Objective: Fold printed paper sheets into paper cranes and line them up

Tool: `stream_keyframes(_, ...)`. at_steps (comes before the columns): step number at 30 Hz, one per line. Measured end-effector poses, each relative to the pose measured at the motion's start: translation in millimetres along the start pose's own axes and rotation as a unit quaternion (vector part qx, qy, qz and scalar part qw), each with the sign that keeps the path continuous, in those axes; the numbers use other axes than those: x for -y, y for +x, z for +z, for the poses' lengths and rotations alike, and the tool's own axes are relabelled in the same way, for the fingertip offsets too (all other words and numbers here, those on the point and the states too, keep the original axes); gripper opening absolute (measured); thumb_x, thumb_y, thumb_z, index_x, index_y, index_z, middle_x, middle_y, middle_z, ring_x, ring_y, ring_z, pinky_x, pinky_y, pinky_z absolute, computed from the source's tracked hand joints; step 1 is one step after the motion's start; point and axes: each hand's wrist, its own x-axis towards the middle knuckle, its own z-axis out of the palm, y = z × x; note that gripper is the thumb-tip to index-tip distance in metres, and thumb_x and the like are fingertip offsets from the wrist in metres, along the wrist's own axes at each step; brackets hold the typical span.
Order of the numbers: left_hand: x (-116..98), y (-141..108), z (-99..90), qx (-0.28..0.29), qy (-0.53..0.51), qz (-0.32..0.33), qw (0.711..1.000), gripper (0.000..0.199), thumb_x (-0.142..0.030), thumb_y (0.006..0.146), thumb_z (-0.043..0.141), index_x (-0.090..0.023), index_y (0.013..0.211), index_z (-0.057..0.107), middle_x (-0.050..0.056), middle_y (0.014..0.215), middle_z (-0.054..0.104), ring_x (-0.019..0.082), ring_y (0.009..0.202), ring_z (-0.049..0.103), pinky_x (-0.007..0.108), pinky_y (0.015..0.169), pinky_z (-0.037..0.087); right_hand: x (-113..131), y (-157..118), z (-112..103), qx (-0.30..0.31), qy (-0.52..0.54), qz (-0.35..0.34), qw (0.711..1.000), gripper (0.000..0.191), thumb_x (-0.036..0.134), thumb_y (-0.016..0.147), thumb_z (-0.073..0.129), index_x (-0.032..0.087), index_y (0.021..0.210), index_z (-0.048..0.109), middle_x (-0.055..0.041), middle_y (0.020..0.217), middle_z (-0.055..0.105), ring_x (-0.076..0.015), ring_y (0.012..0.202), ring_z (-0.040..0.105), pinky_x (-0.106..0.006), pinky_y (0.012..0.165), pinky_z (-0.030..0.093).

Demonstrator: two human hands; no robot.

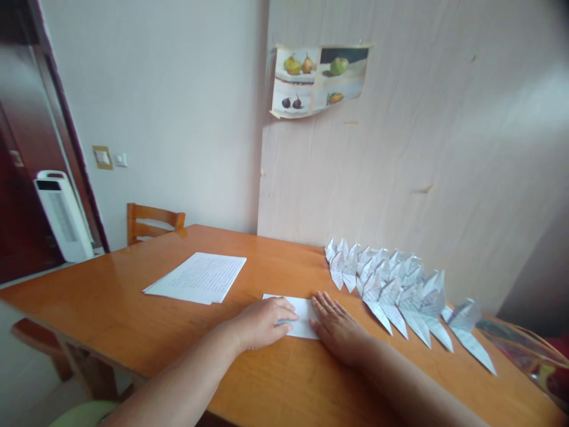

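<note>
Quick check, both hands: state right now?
Left hand: on the paper; whether it pinches it can't be told.
Right hand: open, laid flat at the paper's right end.

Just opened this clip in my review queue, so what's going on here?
A person has both hands on a small white paper lying on the wooden table: the left hand over its left part, the right hand at its right end. Text-covered sheets lie off to the left; many folded paper pieces sit to the right.
</note>
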Motion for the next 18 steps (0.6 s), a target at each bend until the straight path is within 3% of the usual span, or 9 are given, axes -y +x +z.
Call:
stream_keyframes(11, -10, -2, -5.5, 0.005, 0.061, 0.014, 0.998, 0.031, -0.025, 0.094, 0.053, -0.024, 0.119, 0.072, 0.005, 0.128, 0.069, 0.022, 0.121, 0.062, 0.038, 0.107, 0.045, 2, 0, 0, 0.014, -0.019, 0.002, 1.000, 0.076, 0.057, 0.101, 0.019, 0.007, 0.157, 0.024, -0.0134, 0.164, 0.018, -0.0276, 0.152, 0.011, -0.046, 0.124, 0.015)
stream_keyframes(18, -52, -3, -11.8, 0.019, 0.164, 0.004, 0.986, 0.030, -0.026, 0.095, 0.052, -0.021, 0.121, 0.066, 0.008, 0.129, 0.068, 0.027, 0.121, 0.061, 0.044, 0.107, 0.043, 3, 2, 0, 0.020, -0.025, 0.001, 0.999, 0.076, 0.057, 0.101, 0.017, 0.007, 0.158, 0.023, -0.0123, 0.165, 0.018, -0.0273, 0.152, 0.010, -0.045, 0.123, 0.014)
